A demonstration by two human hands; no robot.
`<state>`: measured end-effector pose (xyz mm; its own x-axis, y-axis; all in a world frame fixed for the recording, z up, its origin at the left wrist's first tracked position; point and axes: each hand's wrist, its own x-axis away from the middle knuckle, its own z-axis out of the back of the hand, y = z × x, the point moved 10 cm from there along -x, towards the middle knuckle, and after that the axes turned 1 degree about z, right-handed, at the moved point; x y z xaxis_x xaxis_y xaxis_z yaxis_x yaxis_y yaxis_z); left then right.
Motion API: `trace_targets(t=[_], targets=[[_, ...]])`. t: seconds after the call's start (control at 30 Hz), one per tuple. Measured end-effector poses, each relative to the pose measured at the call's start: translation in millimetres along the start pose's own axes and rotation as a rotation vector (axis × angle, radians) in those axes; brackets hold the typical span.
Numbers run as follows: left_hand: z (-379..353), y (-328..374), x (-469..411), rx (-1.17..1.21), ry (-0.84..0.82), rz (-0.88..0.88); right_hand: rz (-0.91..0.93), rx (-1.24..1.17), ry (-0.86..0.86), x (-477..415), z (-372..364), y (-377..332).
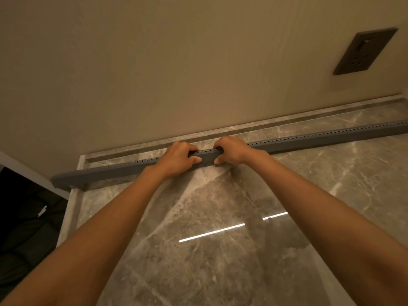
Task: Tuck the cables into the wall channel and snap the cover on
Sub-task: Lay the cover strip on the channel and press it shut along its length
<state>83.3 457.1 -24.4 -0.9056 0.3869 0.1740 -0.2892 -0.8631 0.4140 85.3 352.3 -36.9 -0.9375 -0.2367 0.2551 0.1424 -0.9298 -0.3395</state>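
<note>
Grey channel, dotted with dark holes, on the grey-brown, white-veined marble counter; above it, beige wall, dark-grey socket plate.

The channel lies across the tabletop, near its back edge and in front of the wall. The 2 hands grip it mid-length (left hand just beside right hand). A wall socket sits up right.
</note>
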Motion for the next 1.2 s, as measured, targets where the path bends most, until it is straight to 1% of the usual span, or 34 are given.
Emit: trace_targets(t=[0.07, 0.2, 0.27, 0.37, 0.5, 0.67, 0.73, 0.83, 0.97, 1.1, 1.2], targets=[[6, -9, 5, 0.018, -0.029, -0.002, -0.012, 0.002, -0.034, -2, -2, -5], [23, -54, 20, 0.040, -0.045, 0.101, 0.004, -0.024, -0.046, -5, -9, -29], [30, -75, 27, 0.028, -0.044, 0.148, 0.021, -0.049, -0.045, -8, -14, -45], [34, -90, 34, 0.026, -0.024, 0.170, 0.048, -0.089, -0.041, -12, -22, -70], [34, -90, 39, -0.002, 0.048, 0.169, 0.049, -0.090, -0.011, -15, -27, -90], [37, -83, 48, -0.093, 0.170, 0.182, 0.100, -0.005, 0.069, -13, -25, -100], [37, -81, 50, -0.118, 0.191, 0.193, 0.129, 0.035, 0.092, -12, -26, -102], [38, -77, 51, -0.145, 0.185, 0.200, 0.171, 0.060, 0.112, -11, -26, -105], [38, -74, 51, -0.162, 0.156, 0.211, 0.208, 0.053, 0.087, -12, -26, -106], [38, -78, 50, -0.081, 0.126, 0.219, 0.196, 0.052, 0.083, -12, -25, -105], [39, -81, 52, -0.001, 0.077, 0.190, 0.173, 0.051, 0.051, -12, -27, -109]])
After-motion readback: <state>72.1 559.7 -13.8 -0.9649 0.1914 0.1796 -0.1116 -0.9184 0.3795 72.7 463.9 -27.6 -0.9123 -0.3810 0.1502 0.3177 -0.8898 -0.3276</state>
